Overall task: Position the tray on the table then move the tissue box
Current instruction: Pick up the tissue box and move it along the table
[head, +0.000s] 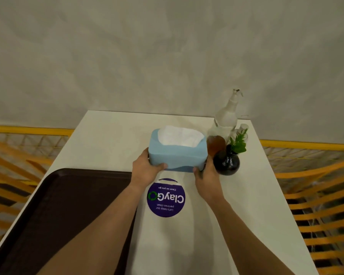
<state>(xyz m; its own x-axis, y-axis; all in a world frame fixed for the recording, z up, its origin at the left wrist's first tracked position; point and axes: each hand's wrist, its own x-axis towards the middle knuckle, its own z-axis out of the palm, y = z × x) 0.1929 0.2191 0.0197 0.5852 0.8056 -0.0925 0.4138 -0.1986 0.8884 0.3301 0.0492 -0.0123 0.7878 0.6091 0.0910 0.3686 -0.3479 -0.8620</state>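
Note:
A light blue tissue box (177, 155) with white tissue showing at its top is in the middle of the white table (111, 135). My left hand (145, 168) grips its left end and my right hand (206, 174) grips its right end. Whether the box rests on the table or is lifted slightly, I cannot tell. A dark brown tray (68, 211) lies flat on the table's left side, partly under my left forearm, its near end cut off by the frame.
A round purple sticker (166, 197) is on the table just near the box. Right of the box stand a black round vase with green leaves (226, 161), an amber bottle (215, 144) and a clear pump bottle (226, 118). Yellow slatted seating (316, 185) flanks the table; a grey wall is behind.

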